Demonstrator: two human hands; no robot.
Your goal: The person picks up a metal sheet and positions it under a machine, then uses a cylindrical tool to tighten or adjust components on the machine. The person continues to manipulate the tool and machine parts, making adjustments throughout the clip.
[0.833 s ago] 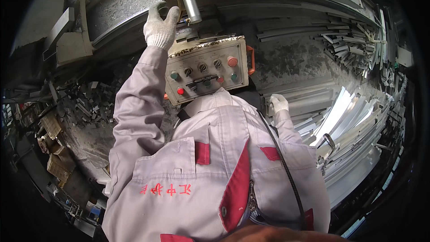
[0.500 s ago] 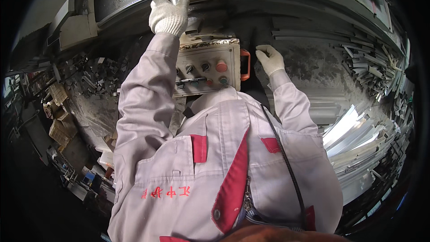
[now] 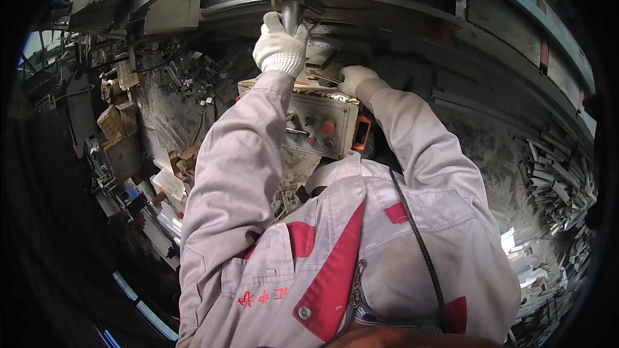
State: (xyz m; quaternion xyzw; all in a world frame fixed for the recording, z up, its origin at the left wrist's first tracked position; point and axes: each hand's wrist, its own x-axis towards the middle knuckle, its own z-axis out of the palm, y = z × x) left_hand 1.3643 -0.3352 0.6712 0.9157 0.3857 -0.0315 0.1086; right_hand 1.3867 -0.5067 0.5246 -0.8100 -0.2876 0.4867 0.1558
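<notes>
The metal cylinder [image 3: 291, 16] has its lower end hidden.

control panel [image 3: 320, 122]: centre | metal cylinder [image 3: 291, 15]: beyond panel | metal offcuts [image 3: 188, 77]: left of panel | metal strips [image 3: 558, 182]: far right

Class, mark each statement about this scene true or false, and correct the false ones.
1. The left hand and right hand are both gloved. True.
2. The left hand presses a button on the control box. False: it is at a metal cylinder.
3. An orange handle is on the control box's right side. True.
4. The right hand is at the box's near edge. False: it is by the far edge.
5. The jacket sleeves are bright red. False: they are pale grey.
</notes>
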